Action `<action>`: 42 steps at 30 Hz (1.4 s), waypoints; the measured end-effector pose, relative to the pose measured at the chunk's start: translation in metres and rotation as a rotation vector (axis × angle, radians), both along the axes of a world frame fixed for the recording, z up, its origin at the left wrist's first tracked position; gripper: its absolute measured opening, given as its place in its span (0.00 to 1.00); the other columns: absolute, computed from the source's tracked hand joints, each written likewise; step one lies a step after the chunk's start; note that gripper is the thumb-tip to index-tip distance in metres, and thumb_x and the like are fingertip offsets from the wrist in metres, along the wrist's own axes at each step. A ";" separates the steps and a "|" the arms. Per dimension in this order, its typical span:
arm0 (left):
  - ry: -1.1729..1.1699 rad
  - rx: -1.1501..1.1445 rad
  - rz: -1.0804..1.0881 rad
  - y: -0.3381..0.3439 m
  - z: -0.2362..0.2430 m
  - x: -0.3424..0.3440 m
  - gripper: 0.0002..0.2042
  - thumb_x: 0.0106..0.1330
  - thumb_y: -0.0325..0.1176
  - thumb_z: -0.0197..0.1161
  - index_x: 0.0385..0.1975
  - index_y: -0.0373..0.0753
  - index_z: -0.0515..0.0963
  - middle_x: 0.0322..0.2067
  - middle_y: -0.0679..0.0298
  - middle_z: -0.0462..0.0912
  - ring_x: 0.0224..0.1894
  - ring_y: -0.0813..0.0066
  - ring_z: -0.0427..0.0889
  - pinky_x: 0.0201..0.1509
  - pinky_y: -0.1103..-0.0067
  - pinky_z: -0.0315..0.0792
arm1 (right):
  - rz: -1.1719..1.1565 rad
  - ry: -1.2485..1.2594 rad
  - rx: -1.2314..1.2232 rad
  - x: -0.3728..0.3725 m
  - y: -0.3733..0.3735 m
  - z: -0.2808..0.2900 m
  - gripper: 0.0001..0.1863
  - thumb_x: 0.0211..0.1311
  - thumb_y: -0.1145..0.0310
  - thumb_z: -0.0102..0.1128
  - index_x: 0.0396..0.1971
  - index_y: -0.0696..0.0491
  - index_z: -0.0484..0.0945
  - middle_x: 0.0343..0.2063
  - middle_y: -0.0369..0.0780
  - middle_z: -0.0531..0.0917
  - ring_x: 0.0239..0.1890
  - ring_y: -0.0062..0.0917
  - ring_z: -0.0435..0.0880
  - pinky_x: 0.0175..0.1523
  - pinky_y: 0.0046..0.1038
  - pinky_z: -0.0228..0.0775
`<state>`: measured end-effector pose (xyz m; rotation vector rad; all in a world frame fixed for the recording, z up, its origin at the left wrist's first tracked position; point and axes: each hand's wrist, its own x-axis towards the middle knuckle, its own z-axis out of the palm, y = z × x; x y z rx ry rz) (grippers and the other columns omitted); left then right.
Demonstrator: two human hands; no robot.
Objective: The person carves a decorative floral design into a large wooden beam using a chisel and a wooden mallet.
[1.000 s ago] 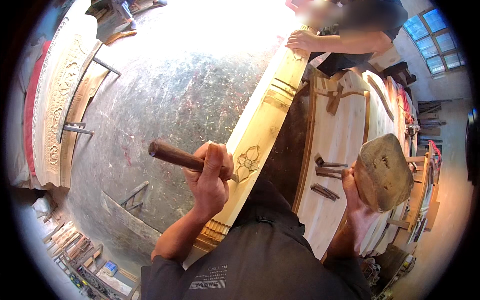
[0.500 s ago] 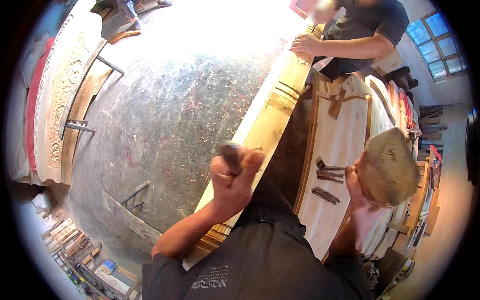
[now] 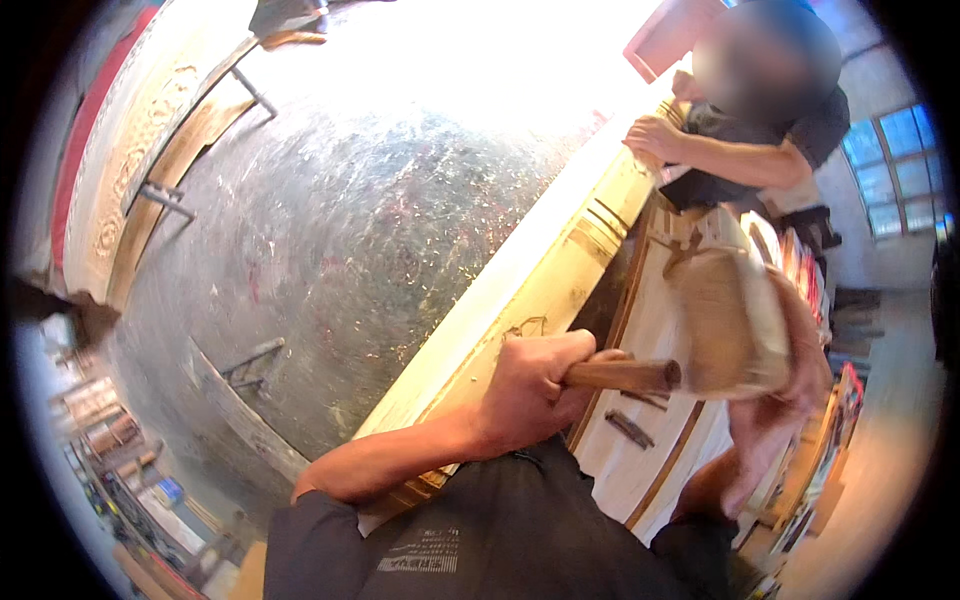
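Note:
My left hand (image 3: 530, 385) is closed around the wooden handle of a chisel (image 3: 630, 375), whose butt end points to the right. The blade is hidden by the hand. Beneath that hand runs a long pale timber beam (image 3: 520, 290), with a small carved outline on its face. To the right, my right hand (image 3: 785, 385) grips a wooden mallet (image 3: 725, 325), blurred by motion. The mallet's head is raised just right of the chisel's butt, with a gap between them; its handle is hidden.
At the beam's far end a co-worker's hand (image 3: 655, 140) rests on the timber. Several loose tools (image 3: 628, 428) lie on a pale board (image 3: 610, 470) at my right. Carved panels (image 3: 150, 130) lean on stands at the far left. Shavings litter the grey floor (image 3: 350, 230).
My left hand has turned, swinging the chisel handle to point right. The mallet has shifted left toward it. The view has tilted, and the co-worker leans further over the beam.

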<state>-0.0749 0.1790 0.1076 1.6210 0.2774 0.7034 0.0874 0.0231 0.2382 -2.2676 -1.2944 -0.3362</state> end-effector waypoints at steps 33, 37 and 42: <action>-0.146 -0.403 0.452 0.055 -0.011 -0.058 0.23 0.82 0.46 0.55 0.23 0.46 0.58 0.18 0.76 0.54 0.18 0.88 0.49 0.20 0.81 0.44 | -0.203 1.339 0.045 -0.065 -0.051 -0.185 0.27 0.57 0.73 0.77 0.57 0.59 0.79 0.47 0.39 0.88 0.51 0.21 0.83 0.59 0.27 0.75; -0.130 -0.331 0.446 0.057 -0.015 -0.064 0.23 0.82 0.46 0.56 0.23 0.46 0.58 0.18 0.76 0.54 0.18 0.89 0.49 0.20 0.80 0.44 | -0.174 1.319 -0.062 -0.079 -0.052 -0.193 0.29 0.54 0.72 0.78 0.56 0.59 0.79 0.46 0.36 0.86 0.49 0.20 0.81 0.59 0.27 0.73; -0.098 -0.337 0.408 0.054 -0.016 -0.062 0.24 0.80 0.46 0.60 0.23 0.46 0.57 0.18 0.75 0.55 0.18 0.88 0.50 0.20 0.80 0.44 | -0.198 1.366 -0.083 -0.089 -0.079 -0.212 0.32 0.54 0.71 0.78 0.60 0.58 0.78 0.51 0.38 0.87 0.53 0.21 0.82 0.62 0.28 0.73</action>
